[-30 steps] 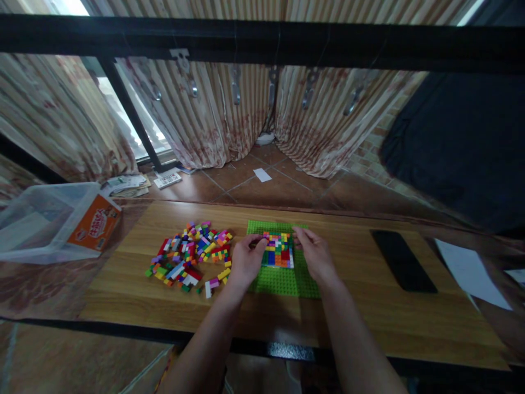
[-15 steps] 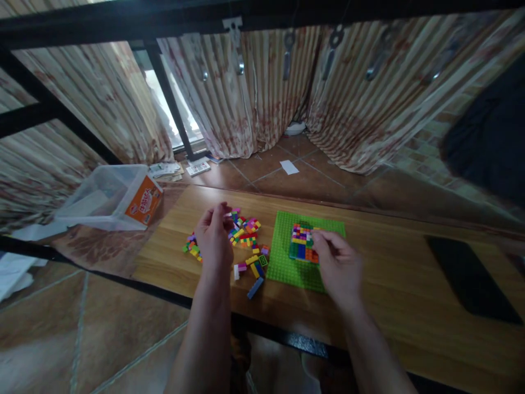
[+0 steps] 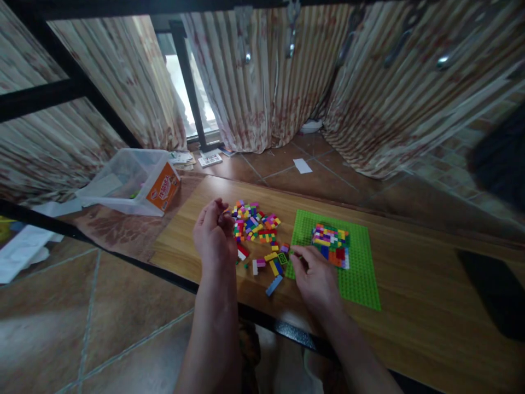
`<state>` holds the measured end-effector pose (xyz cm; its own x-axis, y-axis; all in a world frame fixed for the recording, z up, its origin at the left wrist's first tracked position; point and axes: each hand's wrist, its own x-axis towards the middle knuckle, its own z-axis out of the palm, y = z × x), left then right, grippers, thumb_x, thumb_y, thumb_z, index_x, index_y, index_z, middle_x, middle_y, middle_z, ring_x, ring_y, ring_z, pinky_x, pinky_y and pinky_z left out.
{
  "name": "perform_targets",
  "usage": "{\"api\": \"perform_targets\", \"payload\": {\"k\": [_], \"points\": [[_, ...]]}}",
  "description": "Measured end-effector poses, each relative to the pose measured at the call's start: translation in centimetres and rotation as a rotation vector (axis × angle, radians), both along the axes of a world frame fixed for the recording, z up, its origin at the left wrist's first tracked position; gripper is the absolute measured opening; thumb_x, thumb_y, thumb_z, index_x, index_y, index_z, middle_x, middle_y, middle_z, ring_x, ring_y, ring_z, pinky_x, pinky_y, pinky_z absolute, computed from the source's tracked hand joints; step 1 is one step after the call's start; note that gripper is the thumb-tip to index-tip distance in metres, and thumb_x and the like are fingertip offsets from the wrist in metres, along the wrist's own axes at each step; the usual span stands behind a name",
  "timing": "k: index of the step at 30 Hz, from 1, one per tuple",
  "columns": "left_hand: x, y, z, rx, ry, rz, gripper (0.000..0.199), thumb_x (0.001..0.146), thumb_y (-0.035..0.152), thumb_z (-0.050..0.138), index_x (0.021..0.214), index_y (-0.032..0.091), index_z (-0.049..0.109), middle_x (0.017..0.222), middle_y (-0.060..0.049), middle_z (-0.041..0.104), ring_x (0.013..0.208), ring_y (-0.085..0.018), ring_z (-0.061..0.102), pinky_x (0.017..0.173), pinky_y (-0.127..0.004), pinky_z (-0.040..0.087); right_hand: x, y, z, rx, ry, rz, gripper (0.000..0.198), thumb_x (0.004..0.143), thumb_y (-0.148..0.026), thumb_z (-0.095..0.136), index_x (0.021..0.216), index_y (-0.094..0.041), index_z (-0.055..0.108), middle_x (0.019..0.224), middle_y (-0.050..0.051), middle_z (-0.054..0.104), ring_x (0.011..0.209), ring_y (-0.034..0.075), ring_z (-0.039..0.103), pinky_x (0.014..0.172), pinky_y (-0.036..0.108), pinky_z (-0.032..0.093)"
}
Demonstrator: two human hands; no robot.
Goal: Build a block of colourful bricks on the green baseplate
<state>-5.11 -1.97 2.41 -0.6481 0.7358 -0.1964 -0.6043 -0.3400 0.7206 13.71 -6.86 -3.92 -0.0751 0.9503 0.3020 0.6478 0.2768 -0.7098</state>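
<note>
My left hand [image 3: 213,235] is raised over the left side of the brick pile with its fingers curled together. Whatever it holds, if anything, is hidden. Over the left edge of a green baseplate [image 3: 361,279], my right hand [image 3: 318,279] points left, thumb and fingers apart, with nothing visible between them. Closest to its fingertips are a purple brick [image 3: 284,248] and a dark green brick [image 3: 282,258]. A block of multicoloured toy bricks [image 3: 331,238] is built up on the baseplate. Many loose bricks [image 3: 251,221] lie heaped between my hands, and a long blue-grey brick [image 3: 274,285] lies nearer me.
The wooden table [image 3: 414,273] has a dark flat pad [image 3: 488,290] at its right. Beyond the table's left end stands a clear plastic bin [image 3: 123,202] with an orange label. Curtains [image 3: 262,87] hang behind, and papers [image 3: 302,166] lie on the tiled floor.
My right hand has left the brick block and moved left to the baseplate's edge, its fingers parting. My left hand stays curled by the pile. The camera view has shifted.
</note>
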Motion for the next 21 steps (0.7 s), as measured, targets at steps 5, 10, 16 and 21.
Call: {"api": "perform_targets", "payload": {"k": [5, 10, 16, 21], "points": [[-0.6, -0.3, 0.2, -0.011, -0.031, -0.017, 0.014, 0.066, 0.021, 0.075, 0.075, 0.013, 0.068, 0.07, 0.001, 0.061, 0.051, -0.002, 0.047, 0.05, -0.013, 0.037, -0.9, 0.3, -0.4, -0.017, -0.137, -0.017, 0.027, 0.093, -0.024, 0.047, 0.105, -0.016, 0.07, 0.097, 0.01, 0.071, 0.088, 0.024, 0.067, 0.079, 0.036, 0.05], [-1.0, -0.5, 0.5, -0.034, -0.077, -0.009, 0.008, 0.072, 0.019, 0.07, 0.075, 0.012, 0.067, 0.069, 0.001, 0.062, 0.049, -0.002, 0.048, 0.048, -0.013, 0.037, -1.4, 0.5, -0.5, -0.066, -0.218, -0.015, 0.026, 0.093, -0.025, 0.047, 0.102, -0.017, 0.071, 0.097, 0.01, 0.071, 0.089, 0.024, 0.066, 0.079, 0.036, 0.049], [-1.3, -0.6, 0.6, -0.029, -0.088, -0.009, 0.007, 0.075, 0.019, 0.07, 0.075, 0.013, 0.067, 0.068, 0.001, 0.062, 0.049, -0.002, 0.048, 0.049, -0.013, 0.039, -1.6, 0.4, -0.6, -0.04, -0.144, 0.028, 0.022, 0.094, -0.025, 0.05, 0.098, -0.019, 0.071, 0.092, 0.007, 0.071, 0.086, 0.022, 0.066, 0.079, 0.034, 0.049], [-1.5, -0.7, 0.4, -0.021, -0.083, -0.005, 0.006, 0.076, 0.018, 0.07, 0.074, 0.012, 0.067, 0.068, 0.001, 0.062, 0.049, -0.001, 0.047, 0.049, -0.013, 0.039, -2.9, -0.4, -0.3, 0.094, -0.053, 0.075, 0.021, 0.095, -0.024, 0.051, 0.101, -0.018, 0.071, 0.098, 0.008, 0.069, 0.091, 0.02, 0.064, 0.082, 0.033, 0.05]]}}
